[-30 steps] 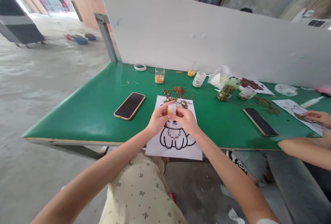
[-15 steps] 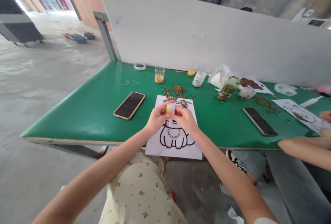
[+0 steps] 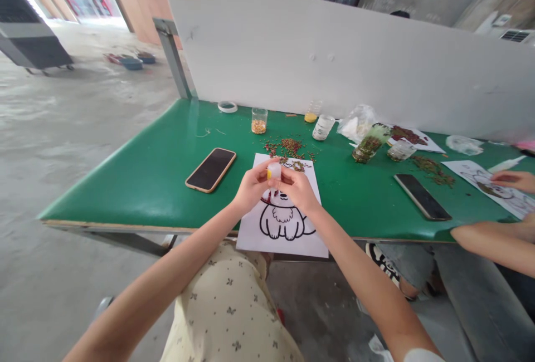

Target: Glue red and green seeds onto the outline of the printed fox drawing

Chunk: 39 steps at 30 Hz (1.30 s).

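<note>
Both my hands are closed round a small white bottle with a yellow label [image 3: 274, 171], which looks like a glue bottle. My left hand [image 3: 252, 188] grips it from the left, and my right hand [image 3: 298, 188] wraps it from the other side. Under them lies a white sheet with a black outline drawing of a seated animal [image 3: 288, 246]. Dark red bits cling near the animal's face, and greenish seeds lie near the top of its head, partly hidden by my fingers. Just beyond the paper is a loose heap of brown and reddish seeds [image 3: 291, 145].
A phone [image 3: 211, 170] lies left of the paper and another phone [image 3: 422, 197] to the right. Along the back stand a cup of yellow kernels [image 3: 259, 122], a whitish jar [image 3: 323, 127] and a tipped jar of green bits [image 3: 370, 143]. A co-worker's hand [image 3: 513, 180] is over another drawing [image 3: 472, 175].
My hands and the bottle shift only slightly, with the red bits by the face now showing more. At the right, the co-worker's hand has reached further in over the other drawing.
</note>
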Available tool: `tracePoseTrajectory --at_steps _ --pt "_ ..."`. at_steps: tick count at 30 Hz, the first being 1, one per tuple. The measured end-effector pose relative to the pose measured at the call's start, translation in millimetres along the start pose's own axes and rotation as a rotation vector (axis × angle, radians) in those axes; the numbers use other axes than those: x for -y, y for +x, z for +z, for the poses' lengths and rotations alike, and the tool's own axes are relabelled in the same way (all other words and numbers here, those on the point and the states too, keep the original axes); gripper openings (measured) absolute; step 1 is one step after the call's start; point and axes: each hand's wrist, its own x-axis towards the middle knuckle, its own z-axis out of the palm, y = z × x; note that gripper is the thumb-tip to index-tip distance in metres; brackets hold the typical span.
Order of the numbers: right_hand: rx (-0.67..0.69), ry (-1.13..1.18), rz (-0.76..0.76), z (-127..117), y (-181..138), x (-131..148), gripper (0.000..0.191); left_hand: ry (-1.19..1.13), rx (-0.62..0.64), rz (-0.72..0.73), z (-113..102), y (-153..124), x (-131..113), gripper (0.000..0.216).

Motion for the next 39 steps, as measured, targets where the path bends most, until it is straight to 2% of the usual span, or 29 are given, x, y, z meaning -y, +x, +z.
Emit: tracePoseTrajectory --at_steps 7,18,26,32,39 --pt "-0.01 0.049 -0.015 0.2 3.2 0.6 0.034 -0.01 0.016 0.052 -0.9 4.9 2.0 0.055" --pt "-0.007 0.051 -0.019 -0.1 2.6 -4.7 0.035 0.029 0.02 0.04 -0.4 4.8 0.6 0.056" --pt "0.015 0.067 0.029 -5.1 -10.0 -3.3 0.039 0.045 0.03 -0.04 6.8 -3.5 -3.3 0.059" --pt "0.003 0.096 0.062 -13.4 -22.0 -5.8 0.041 0.04 0.09 -0.08 16.2 -5.7 0.5 0.059" --pt "-0.068 0.028 0.029 -20.3 -26.0 4.7 0.038 0.017 0.2 0.026 25.8 2.3 2.5 0.059"
